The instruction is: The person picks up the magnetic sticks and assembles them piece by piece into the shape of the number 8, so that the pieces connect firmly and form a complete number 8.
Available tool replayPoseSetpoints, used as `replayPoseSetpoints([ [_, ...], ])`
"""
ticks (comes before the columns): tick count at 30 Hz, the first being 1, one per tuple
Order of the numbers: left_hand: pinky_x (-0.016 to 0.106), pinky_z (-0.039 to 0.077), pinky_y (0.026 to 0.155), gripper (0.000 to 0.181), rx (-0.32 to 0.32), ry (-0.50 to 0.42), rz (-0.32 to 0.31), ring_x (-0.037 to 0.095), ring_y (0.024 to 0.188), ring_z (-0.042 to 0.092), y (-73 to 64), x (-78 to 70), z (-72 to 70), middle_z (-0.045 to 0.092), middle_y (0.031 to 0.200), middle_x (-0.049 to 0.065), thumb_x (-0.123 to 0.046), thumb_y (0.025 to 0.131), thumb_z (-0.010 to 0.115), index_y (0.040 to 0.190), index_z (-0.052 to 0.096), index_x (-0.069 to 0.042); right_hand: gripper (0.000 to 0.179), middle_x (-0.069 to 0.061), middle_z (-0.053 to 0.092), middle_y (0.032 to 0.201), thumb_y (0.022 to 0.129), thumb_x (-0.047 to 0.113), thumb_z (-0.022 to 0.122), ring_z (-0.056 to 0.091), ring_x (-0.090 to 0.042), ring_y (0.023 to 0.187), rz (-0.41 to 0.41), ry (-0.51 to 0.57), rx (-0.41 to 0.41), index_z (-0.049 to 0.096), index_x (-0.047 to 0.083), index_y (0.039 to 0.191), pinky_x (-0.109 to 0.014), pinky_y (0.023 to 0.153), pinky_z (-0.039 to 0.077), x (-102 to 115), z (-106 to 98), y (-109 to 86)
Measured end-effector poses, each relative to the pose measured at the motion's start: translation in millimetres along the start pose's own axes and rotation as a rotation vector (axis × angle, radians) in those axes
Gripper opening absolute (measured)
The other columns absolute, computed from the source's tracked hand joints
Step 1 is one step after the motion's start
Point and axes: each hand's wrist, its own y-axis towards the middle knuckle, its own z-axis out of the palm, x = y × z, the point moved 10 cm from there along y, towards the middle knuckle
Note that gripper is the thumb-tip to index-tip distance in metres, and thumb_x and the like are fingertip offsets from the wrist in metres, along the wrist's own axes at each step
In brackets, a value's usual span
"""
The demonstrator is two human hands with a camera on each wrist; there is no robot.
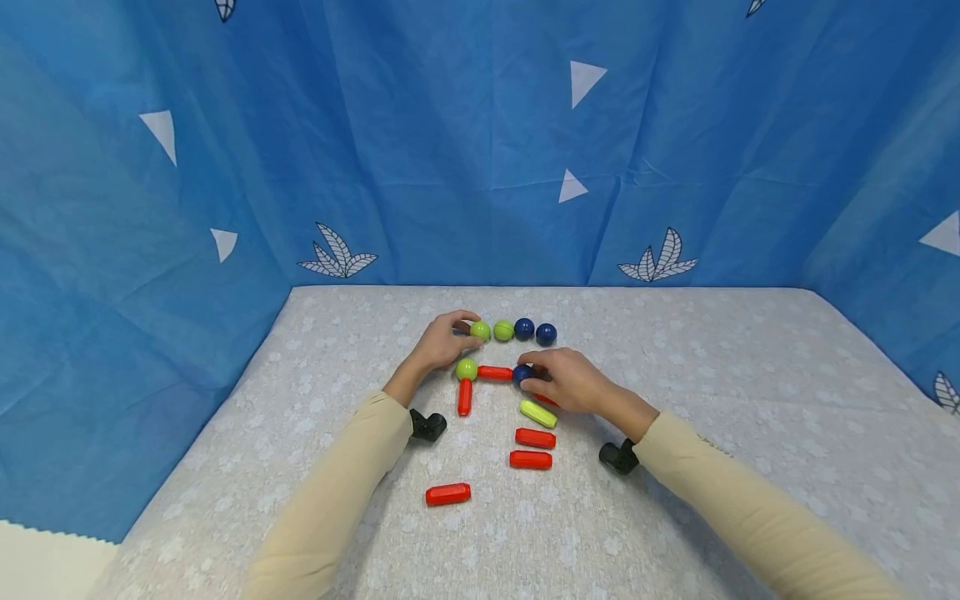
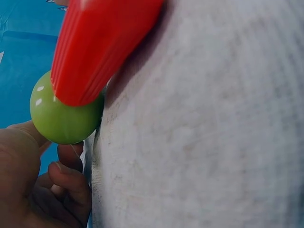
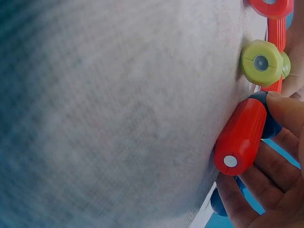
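As your left hand (image 1: 442, 340) curls finger and thumb around a lime ball (image 1: 480, 331) at the left end of a short row, your right hand (image 1: 566, 379) pinches a navy ball (image 1: 522, 375) nearer to you on the pale patterned tablecloth (image 1: 352, 533). Beside your left hand's catch sit a second lime ball (image 1: 503, 330) and two more navy balls, one (image 1: 524, 329) next to the other (image 1: 546, 334). Below the row, a red stick (image 1: 495, 373) spans from the pinched ball to a corner ball (image 1: 467, 369), also lime, and another red stick (image 1: 465, 397) points back toward you from that corner. One more red stick (image 3: 240, 137), largely covered by your right hand in the head view, meets the pinched ball on its near side. Close to your right hand, a yellow-green stick (image 1: 538, 414) lies aslant, with two loose red sticks in front of it, one (image 1: 536, 437) just beyond the other (image 1: 531, 459). Well apart from them, nearer your left forearm, rests a single red stick (image 1: 447, 494). You wear beige sleeves (image 1: 341, 483) and a black device (image 1: 428, 427) at each wrist; behind the table hangs a blue curtain (image 1: 450, 125) printed with white triangles and leaves.
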Motion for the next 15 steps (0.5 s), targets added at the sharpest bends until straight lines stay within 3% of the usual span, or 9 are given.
replayPoseSetpoints([
  [15, 0.045, 0.045, 0.092, 0.043, -0.052, 0.020, -0.011, 0.031, 0.109, 0.058, 0.5, 2.8, -1.6, 0.063, 0.119, 0.014, -0.021, 0.090, 0.075, 0.129, 0.060, -0.011, 0.039, -0.005, 0.069, 0.106, 0.096, 0.023, 0.068, 0.062, -0.017, 0.088, 0.003, 0.003, 0.000, 0.063, 0.004, 0.129, -0.040, 0.083, 0.052, -0.1, -0.9, -0.9],
])
